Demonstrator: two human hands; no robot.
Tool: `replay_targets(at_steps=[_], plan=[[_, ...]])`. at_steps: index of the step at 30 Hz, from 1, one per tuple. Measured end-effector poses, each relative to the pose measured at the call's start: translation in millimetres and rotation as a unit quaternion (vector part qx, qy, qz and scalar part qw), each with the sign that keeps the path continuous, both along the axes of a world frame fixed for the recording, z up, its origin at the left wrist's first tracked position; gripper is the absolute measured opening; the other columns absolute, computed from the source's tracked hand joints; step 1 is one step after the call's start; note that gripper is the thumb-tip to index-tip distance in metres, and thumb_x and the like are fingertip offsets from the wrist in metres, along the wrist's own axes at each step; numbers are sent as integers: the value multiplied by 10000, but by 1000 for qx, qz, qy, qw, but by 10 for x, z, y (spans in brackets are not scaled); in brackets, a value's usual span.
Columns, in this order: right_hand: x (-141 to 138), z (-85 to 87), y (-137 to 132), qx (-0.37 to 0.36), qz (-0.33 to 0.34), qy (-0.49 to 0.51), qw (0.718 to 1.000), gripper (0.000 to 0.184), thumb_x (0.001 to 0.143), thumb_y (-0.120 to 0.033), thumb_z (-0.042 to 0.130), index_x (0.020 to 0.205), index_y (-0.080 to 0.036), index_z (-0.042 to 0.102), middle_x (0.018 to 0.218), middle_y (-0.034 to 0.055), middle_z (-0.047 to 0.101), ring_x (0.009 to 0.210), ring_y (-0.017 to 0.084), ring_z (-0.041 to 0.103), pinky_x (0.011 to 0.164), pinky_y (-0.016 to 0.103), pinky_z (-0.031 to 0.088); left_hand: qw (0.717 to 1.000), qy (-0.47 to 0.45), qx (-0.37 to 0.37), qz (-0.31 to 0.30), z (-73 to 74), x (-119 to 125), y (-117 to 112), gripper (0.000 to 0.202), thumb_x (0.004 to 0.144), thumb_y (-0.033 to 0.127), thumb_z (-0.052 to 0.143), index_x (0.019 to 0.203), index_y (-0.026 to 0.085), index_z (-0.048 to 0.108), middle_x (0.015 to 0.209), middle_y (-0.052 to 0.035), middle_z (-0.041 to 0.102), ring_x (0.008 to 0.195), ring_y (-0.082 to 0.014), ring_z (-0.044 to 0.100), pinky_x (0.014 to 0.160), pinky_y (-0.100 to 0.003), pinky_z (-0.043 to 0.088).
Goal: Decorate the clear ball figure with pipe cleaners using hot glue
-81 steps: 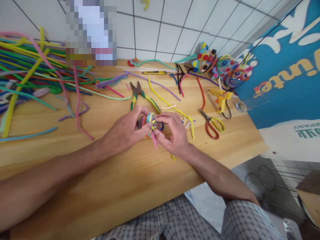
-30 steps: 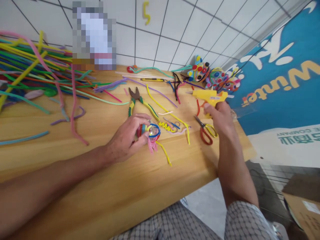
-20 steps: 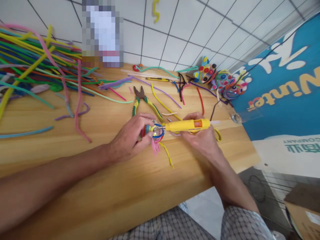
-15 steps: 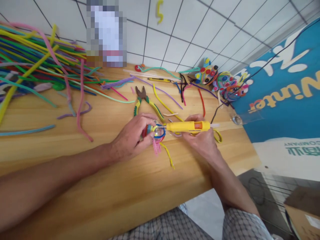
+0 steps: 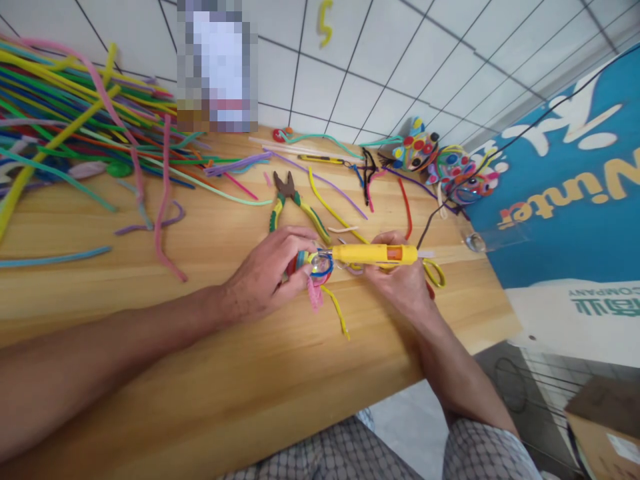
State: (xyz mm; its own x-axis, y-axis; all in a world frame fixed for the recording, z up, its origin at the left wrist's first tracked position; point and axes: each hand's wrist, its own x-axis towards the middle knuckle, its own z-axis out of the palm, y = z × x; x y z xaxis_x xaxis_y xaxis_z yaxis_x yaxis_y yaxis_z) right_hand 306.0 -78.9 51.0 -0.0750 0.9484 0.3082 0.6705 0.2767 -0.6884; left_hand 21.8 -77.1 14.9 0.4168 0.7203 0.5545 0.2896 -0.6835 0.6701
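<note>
My left hand [image 5: 267,275] is closed round a small round craft piece [image 5: 314,263] wound with coloured pipe cleaners, with a shiny clear dome facing right. A pink pipe-cleaner tail and a yellow one hang from it onto the wooden table [image 5: 250,373]. My right hand [image 5: 400,283] grips a yellow glue gun [image 5: 375,254], held level, its nozzle touching the craft piece's right side.
Green-handled pliers [image 5: 293,200] lie just behind my hands. A big heap of long pipe cleaners [image 5: 75,127] fills the back left. Finished colourful craft balls [image 5: 440,163] sit at the back right. Scissors [image 5: 434,273] lie under my right wrist. A blue banner [image 5: 565,187] stands right.
My right hand left the craft piece, picked up the glue gun at the right and brought its nozzle against the craft piece. My left hand kept hold of the piece.
</note>
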Motion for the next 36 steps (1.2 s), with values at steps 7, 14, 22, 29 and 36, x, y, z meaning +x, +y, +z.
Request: replay_targets(at_steps=[7, 14, 22, 29, 36], plan=[[-7, -14, -4, -9, 16, 22, 1000, 227, 837, -339, 774, 994, -294, 617, 782, -49, 690, 641, 177, 661, 574, 305, 548, 1000, -12, 12, 1, -25, 9, 4, 239, 1023, 174, 627, 1252, 237, 639, 1380, -166, 772, 1302, -311, 760, 1101, -531, 654], [-29, -3, -18, -32, 14, 45, 998, 280, 836, -370, 812, 1005, -294, 601, 786, -47, 710, 649, 181, 688, 557, 288, 567, 1000, -8, -2, 2, -23, 11, 2, 232, 1024, 190, 629, 1252, 228, 640, 1389, -168, 772, 1309, -313, 757, 1091, -531, 657], [-17, -23, 8, -44, 18, 55, 997, 317, 811, -424, 846, 990, -287, 623, 785, -41, 715, 660, 171, 672, 555, 274, 568, 1000, 7, 9, 1, 8, 5, -6, 202, 1058, 210, 600, 1252, 245, 640, 1385, -157, 764, 1312, -298, 749, 1095, -518, 659], [-33, -39, 11, -54, 6, 71, 996, 323, 787, -415, 832, 1013, -286, 640, 792, -32, 746, 698, 194, 733, 614, 301, 614, 999, 3, 48, -1, 4, 6, -3, 239, 1039, 133, 607, 1258, 217, 652, 1375, -157, 750, 1294, -293, 750, 1111, -497, 650], [-47, -1, 32, -63, -13, 55, 996, 291, 757, -384, 778, 980, -283, 619, 773, -21, 751, 667, 209, 729, 605, 323, 604, 999, -6, 36, -1, -9, 19, 5, 256, 1021, 127, 622, 1251, 228, 673, 1369, -142, 755, 1294, -301, 747, 1123, -495, 640]])
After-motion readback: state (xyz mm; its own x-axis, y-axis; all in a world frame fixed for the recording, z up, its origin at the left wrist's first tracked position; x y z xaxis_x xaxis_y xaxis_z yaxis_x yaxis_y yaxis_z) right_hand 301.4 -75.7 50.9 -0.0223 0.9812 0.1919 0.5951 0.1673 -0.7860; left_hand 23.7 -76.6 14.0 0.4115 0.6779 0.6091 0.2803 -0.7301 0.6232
